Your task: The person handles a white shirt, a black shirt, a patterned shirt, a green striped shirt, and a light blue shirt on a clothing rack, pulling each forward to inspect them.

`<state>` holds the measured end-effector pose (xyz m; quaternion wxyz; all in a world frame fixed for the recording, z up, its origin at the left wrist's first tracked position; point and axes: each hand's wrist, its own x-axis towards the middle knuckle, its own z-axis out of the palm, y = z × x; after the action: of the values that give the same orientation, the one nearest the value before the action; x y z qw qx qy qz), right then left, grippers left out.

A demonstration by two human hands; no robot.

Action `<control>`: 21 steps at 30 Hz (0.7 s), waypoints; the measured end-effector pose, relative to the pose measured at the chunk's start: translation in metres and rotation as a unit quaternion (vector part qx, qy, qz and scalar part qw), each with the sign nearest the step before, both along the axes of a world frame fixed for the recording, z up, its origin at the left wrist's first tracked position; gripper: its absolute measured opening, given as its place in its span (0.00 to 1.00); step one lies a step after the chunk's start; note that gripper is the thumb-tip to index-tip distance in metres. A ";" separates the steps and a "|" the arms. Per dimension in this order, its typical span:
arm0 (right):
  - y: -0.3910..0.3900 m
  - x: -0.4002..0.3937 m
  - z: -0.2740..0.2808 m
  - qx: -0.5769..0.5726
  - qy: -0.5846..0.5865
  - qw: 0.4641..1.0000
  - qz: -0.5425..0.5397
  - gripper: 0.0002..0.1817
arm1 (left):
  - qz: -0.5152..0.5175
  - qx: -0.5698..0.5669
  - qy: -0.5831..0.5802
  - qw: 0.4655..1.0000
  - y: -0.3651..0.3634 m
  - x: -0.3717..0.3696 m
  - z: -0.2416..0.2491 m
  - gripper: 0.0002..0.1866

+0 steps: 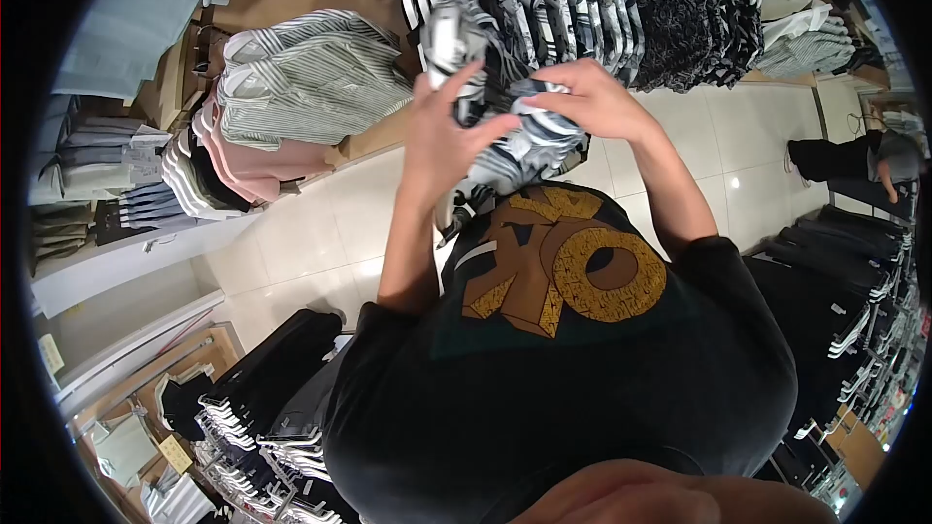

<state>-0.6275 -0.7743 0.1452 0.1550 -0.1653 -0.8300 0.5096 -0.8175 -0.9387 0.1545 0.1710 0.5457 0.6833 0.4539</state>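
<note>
A black, white and blue-grey striped and patterned shirt (529,146) hangs bunched in front of my chest. My right hand (587,102) grips its upper part, thumb laid across the striped cloth and fingers curled behind it. My left hand (445,136) is at the shirt's left side, index finger and thumb spread apart, with the thumb tip over the cloth. Beyond my left fingers, a blurred white and patterned part (451,39) reaches up toward the rail.
Patterned shirts (573,5) hang on a rail ahead, beside dark printed garments (680,29). Green striped shirts (311,78) lie to the left above folded clothes (97,165). Black trousers (282,359) hang behind on the left. A person (874,160) stands far right on the tiled floor (335,199).
</note>
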 end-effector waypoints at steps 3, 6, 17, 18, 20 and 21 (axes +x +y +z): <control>-0.007 -0.023 0.022 0.015 0.004 0.999 0.042 0.11 | -0.067 0.031 0.063 0.995 0.015 0.013 -0.013 0.27; -0.015 -0.021 0.027 0.031 0.021 0.999 0.011 0.15 | -0.083 -0.012 -0.046 0.995 0.023 0.003 -0.023 0.14; 0.022 0.088 -0.091 -0.112 -0.069 0.986 -0.098 0.19 | 0.029 0.022 -0.432 0.901 -0.008 -0.061 -0.017 0.27; 0.019 0.088 -0.082 -0.061 -0.074 0.988 -0.117 0.17 | 0.043 0.031 -0.435 0.899 -0.007 -0.055 -0.012 0.26; 0.018 0.087 -0.088 -0.092 -0.023 0.982 -0.161 0.16 | 0.040 0.035 -0.447 0.893 -0.004 -0.057 -0.023 0.26; 0.020 0.085 -0.089 -0.120 0.027 0.972 -0.200 0.15 | 0.040 0.043 -0.458 0.887 -0.001 -0.057 -0.023 0.25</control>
<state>-0.5426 -0.7547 0.0566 0.2556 -0.3315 -0.7084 0.5683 -0.8741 -0.9401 0.1311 0.4232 0.2562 0.5301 0.6886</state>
